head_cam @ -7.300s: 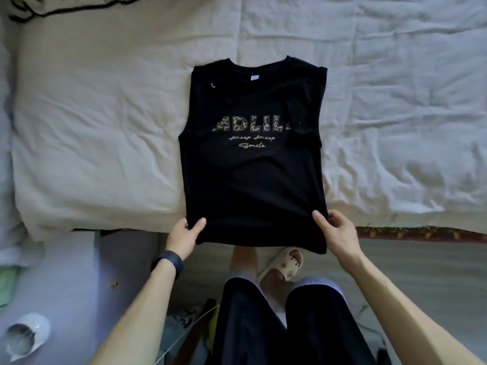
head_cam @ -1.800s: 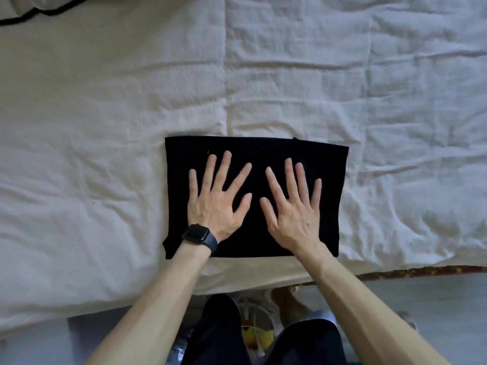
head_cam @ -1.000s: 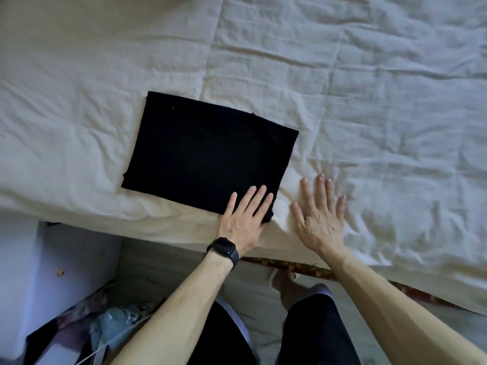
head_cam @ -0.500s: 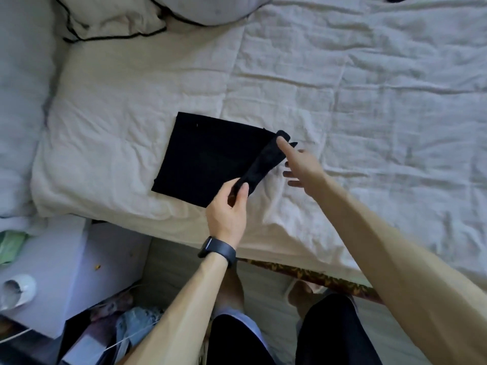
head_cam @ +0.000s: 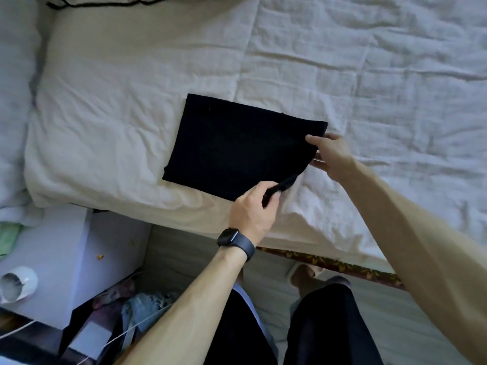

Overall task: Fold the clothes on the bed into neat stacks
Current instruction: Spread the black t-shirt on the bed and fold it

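Observation:
A folded black T-shirt [head_cam: 232, 148] lies as a rectangle on the cream bedspread [head_cam: 131, 101] near the bed's front edge. My left hand [head_cam: 254, 214], with a dark watch on its wrist, pinches the shirt's near right corner and lifts it slightly off the bed. My right hand [head_cam: 330, 154] grips the shirt's right edge near the far corner, thumb on top and fingers underneath.
A pale pillow [head_cam: 15, 101] lies along the left edge and another with black piping [head_cam: 87, 1] at the top left. Below the bed's left end stand a white bedside cabinet [head_cam: 52, 259], a white cup [head_cam: 18, 284] and floor clutter [head_cam: 142, 309]. My legs stand against the bed frame [head_cam: 329, 264].
The shirt went from folded in half and pressed flat to being gripped at its right side. Within the last half second the raised right flap has come down lower.

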Demonstrator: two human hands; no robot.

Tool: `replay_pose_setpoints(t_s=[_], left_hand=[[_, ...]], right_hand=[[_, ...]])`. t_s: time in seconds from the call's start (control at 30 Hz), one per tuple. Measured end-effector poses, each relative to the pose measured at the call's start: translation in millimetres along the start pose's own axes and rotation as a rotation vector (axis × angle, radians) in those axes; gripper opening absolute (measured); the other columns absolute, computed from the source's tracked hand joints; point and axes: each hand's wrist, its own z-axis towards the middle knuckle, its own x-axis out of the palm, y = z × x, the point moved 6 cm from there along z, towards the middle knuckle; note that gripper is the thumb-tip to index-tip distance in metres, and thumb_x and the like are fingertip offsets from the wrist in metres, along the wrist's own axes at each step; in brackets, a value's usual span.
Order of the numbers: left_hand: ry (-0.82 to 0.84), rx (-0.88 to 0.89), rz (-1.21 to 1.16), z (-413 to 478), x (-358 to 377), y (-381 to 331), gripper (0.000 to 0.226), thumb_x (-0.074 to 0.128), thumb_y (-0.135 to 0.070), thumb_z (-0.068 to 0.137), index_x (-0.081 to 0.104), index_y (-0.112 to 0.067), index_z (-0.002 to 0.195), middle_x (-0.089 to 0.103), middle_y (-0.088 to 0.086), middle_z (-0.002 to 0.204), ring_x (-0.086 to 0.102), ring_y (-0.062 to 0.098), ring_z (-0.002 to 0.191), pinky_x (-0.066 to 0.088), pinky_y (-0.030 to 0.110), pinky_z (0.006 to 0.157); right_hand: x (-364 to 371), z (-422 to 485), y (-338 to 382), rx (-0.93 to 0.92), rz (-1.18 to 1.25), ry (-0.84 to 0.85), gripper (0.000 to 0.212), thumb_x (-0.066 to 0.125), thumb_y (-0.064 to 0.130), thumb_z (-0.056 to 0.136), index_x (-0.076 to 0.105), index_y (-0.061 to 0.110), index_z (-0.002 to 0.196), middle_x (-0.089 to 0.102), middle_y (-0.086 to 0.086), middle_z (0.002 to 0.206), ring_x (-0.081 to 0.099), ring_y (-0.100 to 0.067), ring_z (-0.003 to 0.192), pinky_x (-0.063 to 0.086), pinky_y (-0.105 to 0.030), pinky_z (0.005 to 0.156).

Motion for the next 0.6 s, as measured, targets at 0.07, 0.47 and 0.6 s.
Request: replay_pose_setpoints(t_s=[0.07, 0.47, 0.6], left_hand=[[-0.036, -0.151, -0.133, 2, -13, 16, 0.014, 0.067, -0.029, 0.092, 0.070, -0.024, 0.106, 0.065, -0.020, 0.075, 0.062, 0.000, 0.073, 0.042, 0.005, 0.059], [-0.193, -0.598, -0.298, 47, -125, 174, 0.020, 0.064, -0.029, 0.097, 0.069, -0.023, 0.115, 0.062, -0.021, 0.084, 0.059, -0.004, 0.077, 0.040, 0.002, 0.061], [-0.080, -0.784, -0.296, 54, -119, 212, 0.016, 0.060, -0.033, 0.098, 0.061, -0.027, 0.113, 0.057, -0.020, 0.084, 0.057, 0.009, 0.081, 0.034, 0.011, 0.057]], right_hand=[[7, -10, 11, -0.038, 0.014, -0.035, 0.008, 0.073, 0.016, 0.091, 0.067, 0.015, 0.095, 0.076, 0.002, 0.073, 0.073, -0.014, 0.062, 0.056, -0.023, 0.056], [240, -6, 85, -0.156, -0.464, -0.150, 0.013, 0.070, 0.014, 0.082, 0.064, 0.010, 0.072, 0.071, -0.007, 0.065, 0.072, -0.019, 0.056, 0.065, -0.040, 0.064], [290, 10, 73, -0.139, -0.624, -0.258, 0.010, 0.066, 0.014, 0.081, 0.069, 0.005, 0.081, 0.072, -0.008, 0.066, 0.073, -0.023, 0.060, 0.065, -0.040, 0.070]])
